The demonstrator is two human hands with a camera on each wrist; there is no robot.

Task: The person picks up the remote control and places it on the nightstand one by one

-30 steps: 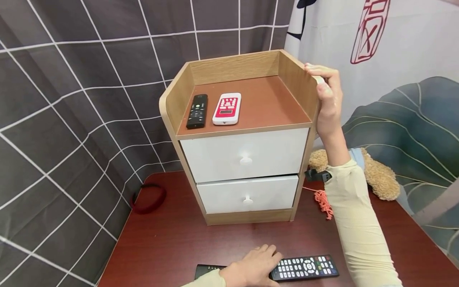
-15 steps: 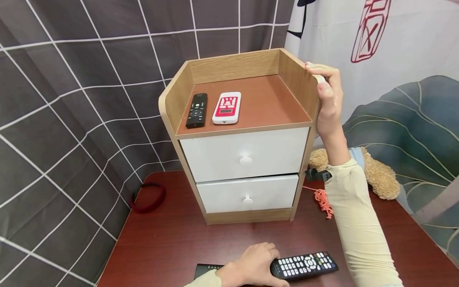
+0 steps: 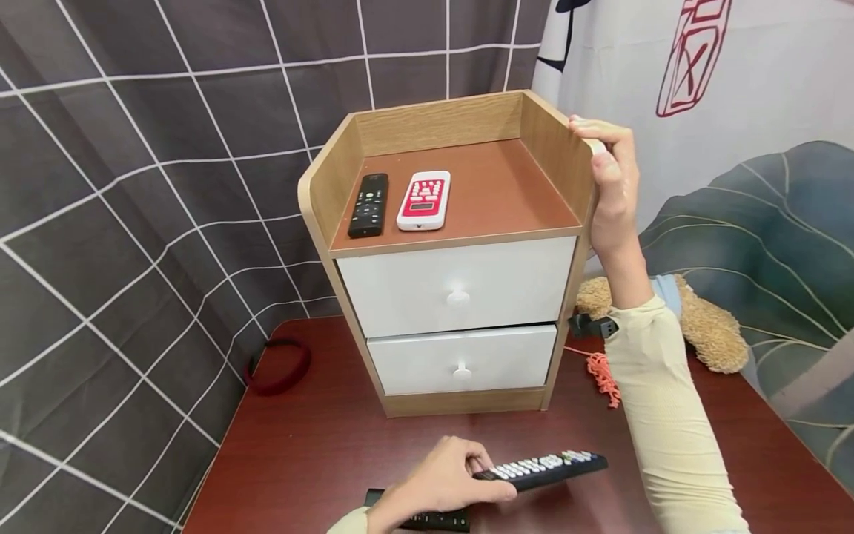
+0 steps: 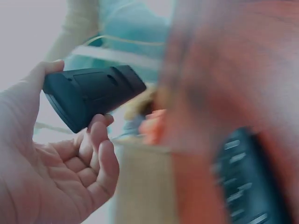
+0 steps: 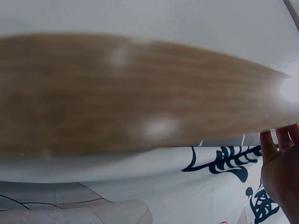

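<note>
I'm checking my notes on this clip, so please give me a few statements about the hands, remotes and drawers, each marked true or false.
1. The left hand holds a black remote lifted off the table. True.
2. The right hand grips a drawer knob. False: it holds the cabinet's upper right edge.
3. Two remotes lie on the cabinet top, a small black one and a red and white one. True.
4. Both drawers are pulled wide open. False: both look closed.
5. Another dark remote lies under the left hand. True.
</note>
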